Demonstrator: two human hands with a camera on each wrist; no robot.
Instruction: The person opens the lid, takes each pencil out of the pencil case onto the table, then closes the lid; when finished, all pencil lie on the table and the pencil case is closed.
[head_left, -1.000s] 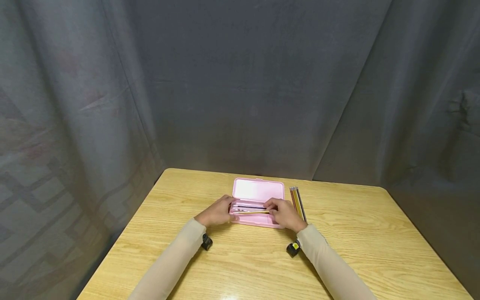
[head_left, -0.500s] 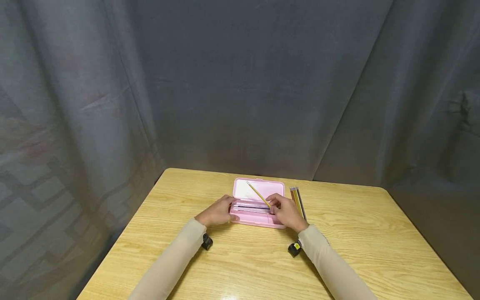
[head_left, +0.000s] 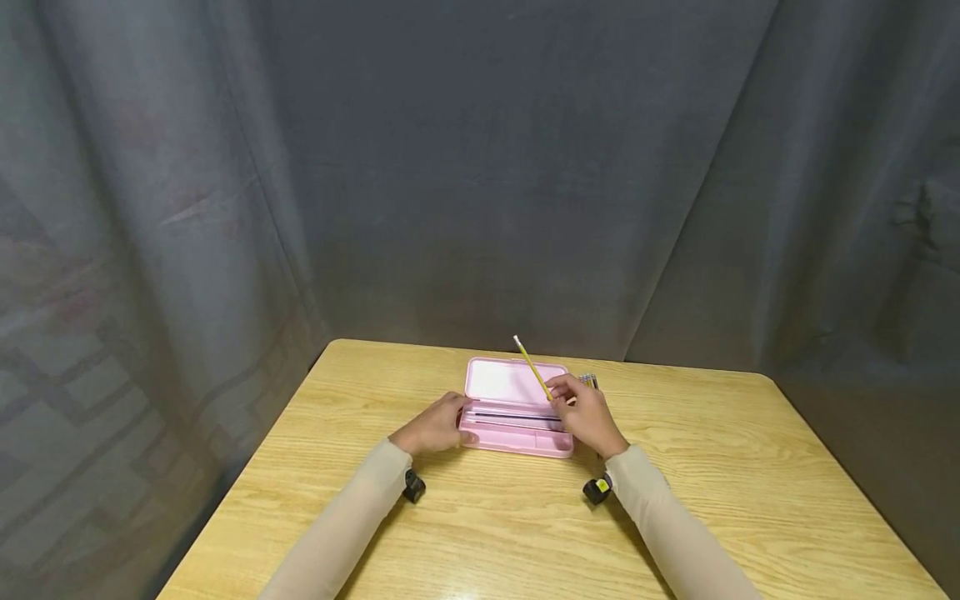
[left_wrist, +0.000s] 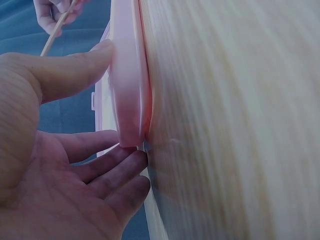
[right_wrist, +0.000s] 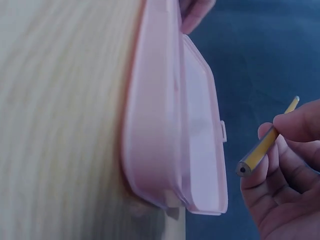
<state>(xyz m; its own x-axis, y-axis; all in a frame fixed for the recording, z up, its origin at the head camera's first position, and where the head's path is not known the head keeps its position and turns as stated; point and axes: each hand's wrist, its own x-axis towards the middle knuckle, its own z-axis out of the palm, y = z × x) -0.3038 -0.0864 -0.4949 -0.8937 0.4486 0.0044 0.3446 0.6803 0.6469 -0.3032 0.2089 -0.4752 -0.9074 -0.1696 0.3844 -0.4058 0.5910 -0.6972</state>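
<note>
The hands are both at work near the counter's (head_left: 480, 542) far edge, about midway between its far corners. The left hand (head_left: 437, 423) grips the left end of a pink pencil case (head_left: 498, 437), its thumb on the near wall and its fingers spread apart round the end. The case lies lengthwise along that far edge, its lid (head_left: 501, 379) raised and leaning back toward it. A slim dark pencil (head_left: 510, 416) lies along the rear of the tray; a small square compartment shows at the right end of the front part. Above the case's right half, the right hand (head_left: 588, 417) pinches a yellow pencil (head_left: 533, 367) between thumb and fingers, its white-tipped end pointing up toward the far edge, its flat end near the fingertips. Just right of the case, a row of pencils (head_left: 588, 381) is mostly hidden by that hand.
</note>
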